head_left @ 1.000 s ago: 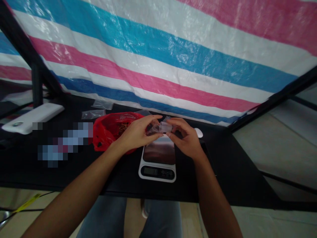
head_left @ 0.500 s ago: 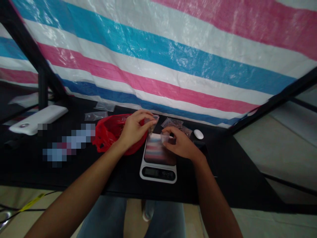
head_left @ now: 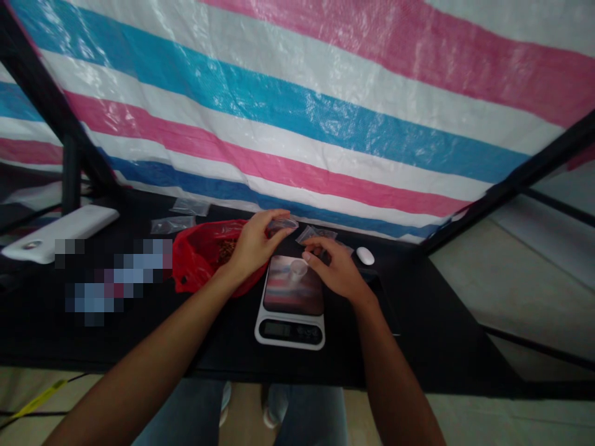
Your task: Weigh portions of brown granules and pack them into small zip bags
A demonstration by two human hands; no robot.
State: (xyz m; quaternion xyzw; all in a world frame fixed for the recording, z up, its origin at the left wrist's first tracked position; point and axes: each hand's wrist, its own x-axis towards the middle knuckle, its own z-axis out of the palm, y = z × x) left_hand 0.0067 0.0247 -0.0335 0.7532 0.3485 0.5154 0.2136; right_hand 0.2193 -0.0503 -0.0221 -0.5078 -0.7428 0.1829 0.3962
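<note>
A digital kitchen scale (head_left: 290,333) with a shiny plate lies on the black table in front of me. On its plate stands a small clear cup (head_left: 298,269). My left hand (head_left: 260,241) is closed, pinching a small clear plastic bag (head_left: 283,224) above the scale's far left corner. My right hand (head_left: 332,266) is just right of the cup with its fingers apart and nothing visible in them. A red plastic bag (head_left: 198,254) lies open to the left, holding brown dried bits (head_left: 226,249), partly covered by my left hand and forearm.
Filled clear bags (head_left: 318,234) lie behind my right hand, near a white oval object (head_left: 365,255). A dark flat object (head_left: 379,291) sits beside my right forearm. Flat clear bags (head_left: 173,224) and a white device (head_left: 62,234) are at left. Striped sheeting (head_left: 279,124) hangs behind.
My right hand has let go of the small cup, which now stands on the scale. The left hand still pinches the clear bag. The whole view has shifted slightly.
</note>
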